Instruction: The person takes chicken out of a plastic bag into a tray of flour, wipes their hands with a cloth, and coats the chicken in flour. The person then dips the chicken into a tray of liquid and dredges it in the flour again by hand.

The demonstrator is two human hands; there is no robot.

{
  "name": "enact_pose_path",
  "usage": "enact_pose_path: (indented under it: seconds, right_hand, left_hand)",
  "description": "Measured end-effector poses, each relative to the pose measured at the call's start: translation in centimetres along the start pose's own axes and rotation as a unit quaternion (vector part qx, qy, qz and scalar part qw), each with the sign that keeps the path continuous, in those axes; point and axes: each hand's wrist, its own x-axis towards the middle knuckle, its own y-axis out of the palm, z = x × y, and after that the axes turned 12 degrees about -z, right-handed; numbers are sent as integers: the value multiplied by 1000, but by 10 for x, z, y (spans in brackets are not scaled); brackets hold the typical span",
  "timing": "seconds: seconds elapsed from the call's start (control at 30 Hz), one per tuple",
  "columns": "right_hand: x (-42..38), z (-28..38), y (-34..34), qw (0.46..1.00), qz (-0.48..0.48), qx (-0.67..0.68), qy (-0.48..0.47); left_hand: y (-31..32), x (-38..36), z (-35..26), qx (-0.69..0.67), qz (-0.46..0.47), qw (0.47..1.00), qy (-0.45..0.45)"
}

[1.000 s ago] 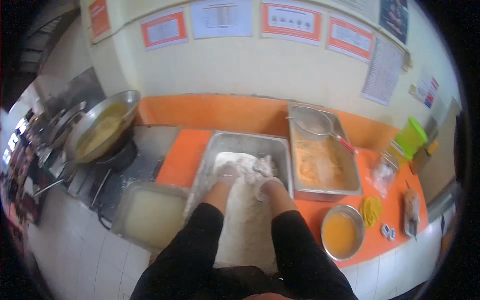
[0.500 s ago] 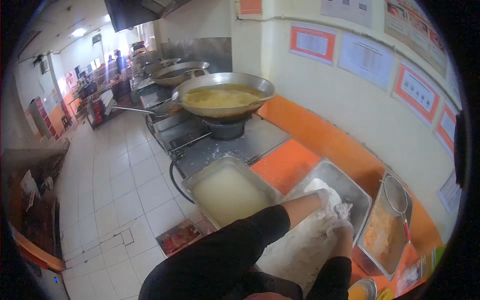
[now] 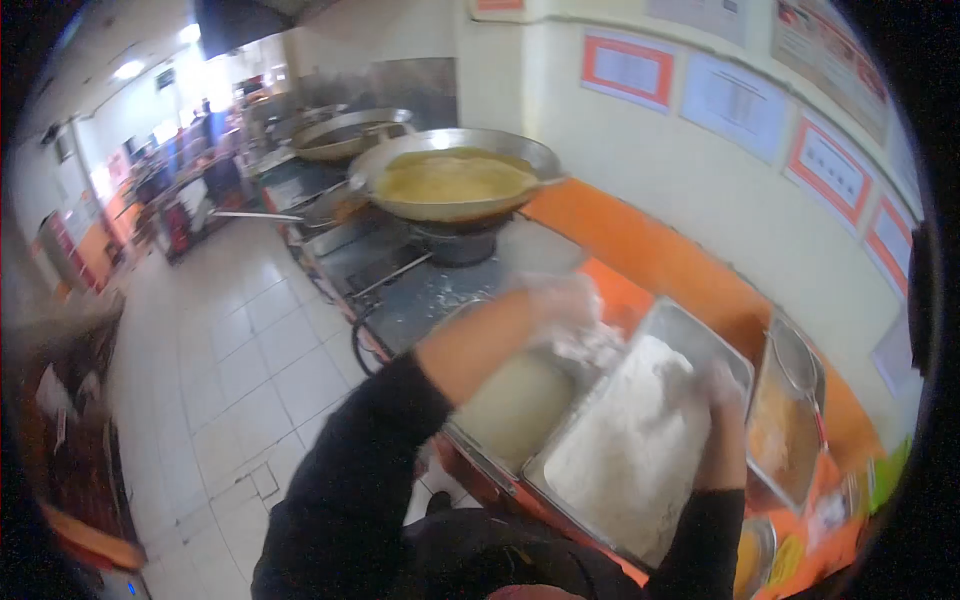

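Note:
My left hand [image 3: 562, 302], in a clear plastic glove and blurred, is above the far side of the tray of cloudy pale liquid [image 3: 510, 412]. From its fingers hangs a flour-coated piece of food [image 3: 592, 346], whose kind I cannot make out. The metal tray of white flour [image 3: 625, 440] lies beside the liquid. Over that tray's right side is my right hand [image 3: 718, 388], also gloved; motion smears its fingers, so its grip does not show.
Beyond the trays, a wide wok [image 3: 455, 208] of bubbling yellow oil sits on a burner. A handled strainer [image 3: 795, 362] rests on a tray of orange-brown food [image 3: 780, 430] at right. A long metal handle [image 3: 258, 216] juts out over the tiled floor.
My left hand has lifted out of the flour and swung left with the coated piece. My right hand has come apart from it, toward the flour tray's right edge. The view has shifted slightly.

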Motion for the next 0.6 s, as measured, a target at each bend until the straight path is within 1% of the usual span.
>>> enact_pose_path:
  seconds: [0.03,0.07,0.1,0.13,0.17,0.2,0.23,0.27,0.3,0.33,0.37,0.4,0.43,0.53,0.6]
  right_hand:
    - [19,-20,29,995,-91,37,-33]
    - [16,55,-56,997,-1,76,-12]
    - [13,133,-147,990,88,109,17]
    - [19,169,-169,988,112,104,1]
    - [26,189,-163,984,127,110,-64]
    - [43,218,-139,964,174,13,-199]
    - [36,250,-160,951,194,37,-239]
    - [30,273,-179,934,213,61,-281]
    - [44,282,-108,922,167,7,-350]
    - [46,294,-72,912,155,-12,-380]
    - [48,307,-38,901,142,-30,-410]
    - [45,321,-40,900,167,-11,-403]
    - [45,327,-34,889,168,-30,-425]
    - [50,341,7,848,180,-87,-490]
    - [50,344,29,816,196,-121,-530]
  left_hand:
    - [16,-9,21,65,-16,996,59]
    - [4,-25,20,-65,81,992,-70]
    - [-11,-41,18,-167,145,951,-217]
    - [15,-49,32,-122,167,953,-223]
    - [32,-60,41,-75,156,970,-171]
    - [42,-69,44,-26,143,982,-122]
    - [43,-79,40,-89,153,964,-201]
    - [41,-90,32,-151,161,934,-280]
    - [43,-102,25,-210,166,895,-357]
    - [70,-110,23,-160,151,908,-355]
    - [115,-116,27,-109,135,919,-353]
    - [172,-123,35,-104,130,928,-334]
    - [210,-129,41,-100,125,935,-315]
    - [191,-141,33,-116,203,921,-313]
    - [182,-141,34,-134,247,898,-339]
